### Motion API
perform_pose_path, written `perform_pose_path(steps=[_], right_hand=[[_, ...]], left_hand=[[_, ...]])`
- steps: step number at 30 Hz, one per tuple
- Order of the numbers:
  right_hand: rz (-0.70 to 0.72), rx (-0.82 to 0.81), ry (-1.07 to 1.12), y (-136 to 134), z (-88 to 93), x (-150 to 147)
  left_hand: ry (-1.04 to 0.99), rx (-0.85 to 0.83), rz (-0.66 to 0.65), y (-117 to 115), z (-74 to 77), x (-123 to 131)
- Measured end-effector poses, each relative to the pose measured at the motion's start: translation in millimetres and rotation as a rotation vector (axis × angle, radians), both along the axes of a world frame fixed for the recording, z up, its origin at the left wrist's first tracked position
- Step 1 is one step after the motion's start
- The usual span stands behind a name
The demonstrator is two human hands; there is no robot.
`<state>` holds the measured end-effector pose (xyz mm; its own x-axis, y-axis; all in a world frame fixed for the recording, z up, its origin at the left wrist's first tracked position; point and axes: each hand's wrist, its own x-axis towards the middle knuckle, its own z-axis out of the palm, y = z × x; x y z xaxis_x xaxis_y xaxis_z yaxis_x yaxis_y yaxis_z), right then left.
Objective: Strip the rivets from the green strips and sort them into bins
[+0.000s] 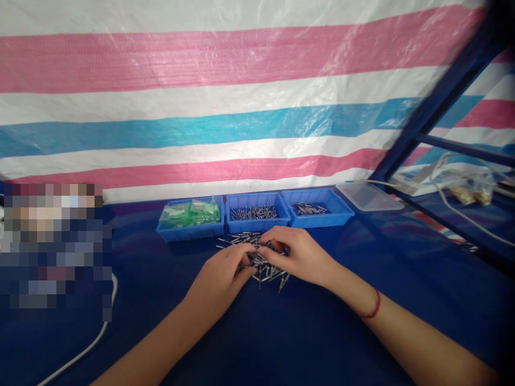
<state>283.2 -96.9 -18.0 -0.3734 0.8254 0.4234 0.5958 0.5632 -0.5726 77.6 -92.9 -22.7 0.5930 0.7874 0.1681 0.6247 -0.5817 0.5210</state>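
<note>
A loose pile of blind rivets, thin metal pins with thicker ends, lies on the dark blue table. My left hand is at the pile's left side, its fingers curled round some rivets and its thumb low against them. From the right, my right hand reaches over the pile, thumb and forefinger bent toward each other at the rivets. The fingertips of both hands nearly meet. Just behind the pile, a middle blue bin and a right blue bin hold more metal pins.
A left blue bin contains green-tinted plastic bags. A clear plastic lid lies right of the bins. A white cable runs along the left. Blue frame bars stand at right, before a striped sheet. A blurred patch covers the far left.
</note>
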Motion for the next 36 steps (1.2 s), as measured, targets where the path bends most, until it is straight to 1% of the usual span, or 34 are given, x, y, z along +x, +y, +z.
perform_pose_path(steps=[2, 5, 9, 14, 22, 28, 36], right_hand=[[0.082, -0.050, 0.036, -3, -2.5, -7], [0.109, -0.096, 0.110, -7, -5.0, -15], [0.072, -0.127, 0.181, -8, -5.0, -18], [0.016, -0.156, 0.234, -10, -1.8, -17], [-0.015, -0.179, 0.278, -11, -2.4, -17], [-0.010, -0.158, 0.283, -11, -3.2, -16], [-0.023, -0.158, 0.351, -11, -0.1, -15]], left_hand=[[-0.067, -0.023, 0.028, 0, 1.5, 1], [-0.139, -0.038, 0.046, -2, 1.9, 2], [-0.169, -0.020, 0.068, -3, -0.6, 2], [-0.084, 0.017, 0.009, -1, -1.8, 0], [-0.125, 0.034, 0.016, -1, -1.0, 2], [-0.130, 0.022, -0.002, -3, 0.5, 3], [-0.204, 0.066, 0.075, -4, 3.6, 1]])
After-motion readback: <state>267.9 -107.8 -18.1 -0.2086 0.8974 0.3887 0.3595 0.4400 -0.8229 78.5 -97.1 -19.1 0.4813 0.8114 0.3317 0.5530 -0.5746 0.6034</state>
